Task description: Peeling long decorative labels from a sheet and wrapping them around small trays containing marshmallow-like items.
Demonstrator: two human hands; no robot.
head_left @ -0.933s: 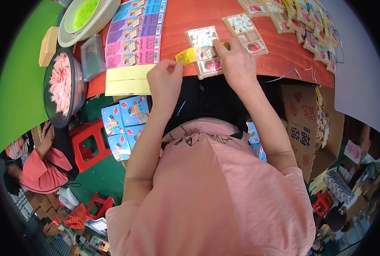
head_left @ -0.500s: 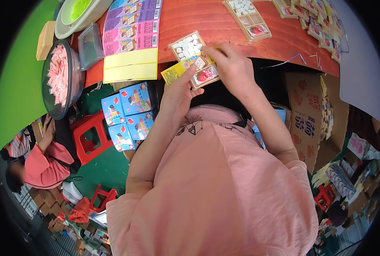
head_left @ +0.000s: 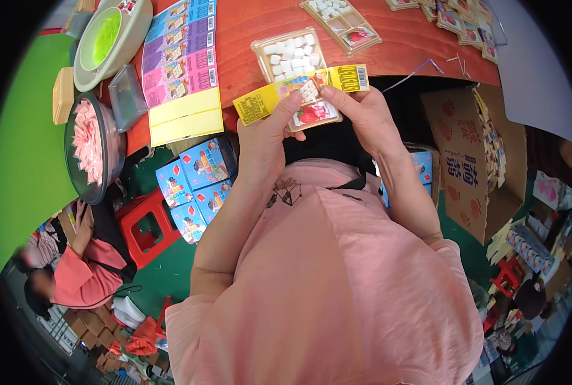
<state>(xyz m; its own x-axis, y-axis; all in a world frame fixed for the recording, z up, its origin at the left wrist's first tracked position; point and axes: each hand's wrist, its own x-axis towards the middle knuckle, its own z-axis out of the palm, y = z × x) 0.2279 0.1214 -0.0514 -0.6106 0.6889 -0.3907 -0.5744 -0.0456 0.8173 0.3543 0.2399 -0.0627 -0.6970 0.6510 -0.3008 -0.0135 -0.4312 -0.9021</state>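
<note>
A tan plastic tray [head_left: 259, 59] is held up at the near edge of the table, with small white marshmallow-like pieces [head_left: 292, 56] in its far compartment and a strawberry-picture packet [head_left: 316, 114] at its near end. Across its middle lies a printed yellow label strip [head_left: 352, 78], both ends sticking out past the tray's sides. My left hand [head_left: 266, 138] grips tray and strip from the left, thumb on top. My right hand [head_left: 366, 119] presses the strip from the right with its thumb, fingers bent beneath. The fingers under the tray are mostly hidden.
Sheets of coloured labels [head_left: 182, 77] lie left on the red table [head_left: 234, 38]. Beyond are a bowl of pink packets [head_left: 88, 141], a clear box [head_left: 129, 96] and a white basin [head_left: 141, 35]. Another tray [head_left: 351, 24] and piled trays [head_left: 456, 22] lie right; a carton [head_left: 456, 160] stands below.
My right hand has moved from the tray's upper right side down onto the strip. The strip's right end now shows, stretched across the tray. The view has shifted slightly.
</note>
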